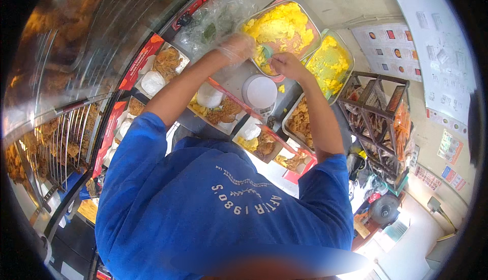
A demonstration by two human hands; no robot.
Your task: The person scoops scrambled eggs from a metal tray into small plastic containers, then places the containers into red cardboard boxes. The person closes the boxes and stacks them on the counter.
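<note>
My left hand (237,48), in a clear plastic glove, is at the left edge of a pink-lined tray (315,37) of yellow scrambled egg (282,22). What its fingers hold, if anything, is hard to tell. At the tray's near edge my right hand (284,65) is closed on a green scoop (267,52), whose head rests among the egg. Below the tray stands a white round kitchen scale (260,91) with nothing on its plate. Open boxes hold fried chicken (228,110), egg and white wrapped bundles (209,96).
A second tray (352,57) with egg stands at the right, and a tray of fried pieces (299,121) lies under my right forearm. Clear plastic bags (217,16) lie at the upper left. A glass display case (76,51) borders the left; a brown plastic rack (375,116) stands right.
</note>
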